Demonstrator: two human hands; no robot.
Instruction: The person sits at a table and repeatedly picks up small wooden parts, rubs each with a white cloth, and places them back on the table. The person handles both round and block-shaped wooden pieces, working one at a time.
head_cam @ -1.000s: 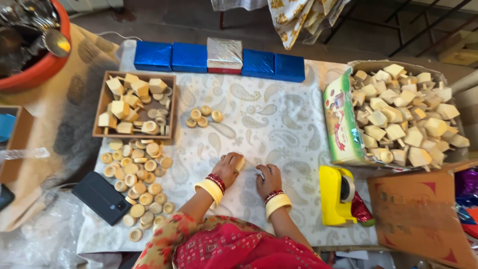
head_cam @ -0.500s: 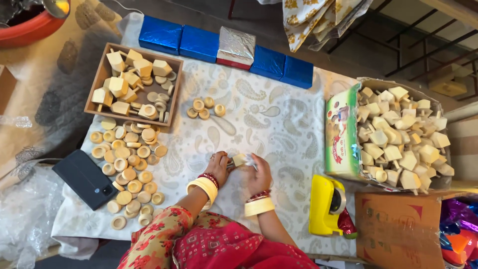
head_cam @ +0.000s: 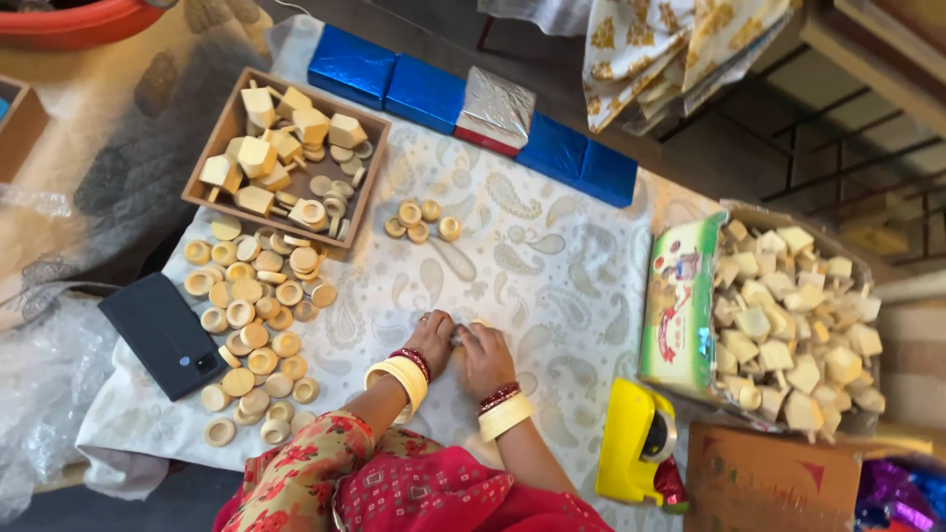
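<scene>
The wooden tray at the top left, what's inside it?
The wooden tray holds pale wooden blocks, some with pegs, and small round wooden rings along its right side. Whatever lies beneath the pile is covered.

Since a second ago the view has swung, so the white paisley cloth now runs on a slant. The wooden tray of blocks has moved toward the upper left of the frame, and the carton of wooden blocks has dropped to the right middle. The left hand and right hand have drawn closer together, now meeting at centre over a small piece that is mostly hidden. The yellow tape dispenser sits lower right.
</scene>
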